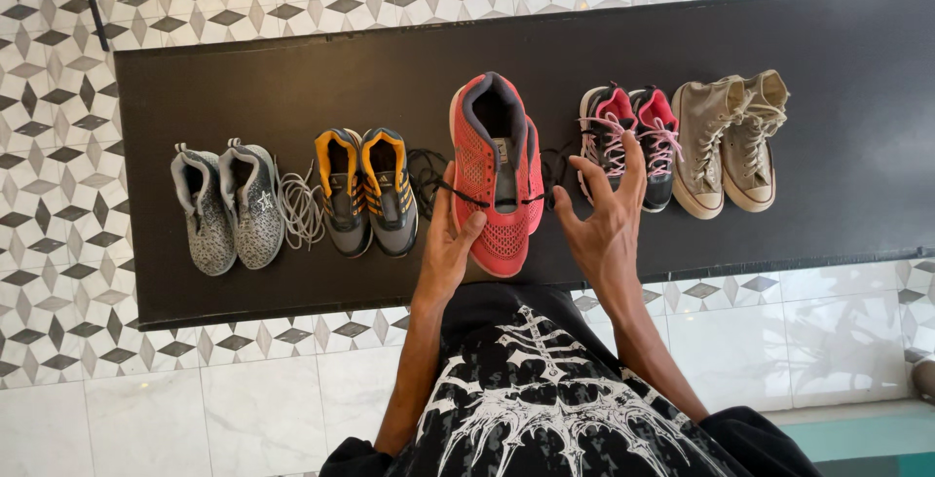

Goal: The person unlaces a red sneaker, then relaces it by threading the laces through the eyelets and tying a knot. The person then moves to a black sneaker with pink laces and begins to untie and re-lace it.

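Observation:
A single red mesh sneaker with a dark grey lining stands on the black table, toe pointing toward me. A black lace is stretched across its upper. My left hand rests against the shoe's left side and pinches that lace between thumb and fingers. My right hand hovers just right of the shoe with its fingers spread. Its thumb is close to the lace's right end, and nothing is gripped in that hand. Loose loops of black lace lie on both sides of the shoe.
Pairs of shoes stand in a row on the table: grey knit sneakers with a loose grey lace, black and orange ones, pink and black ones and beige high-tops. A patterned tile floor surrounds the table.

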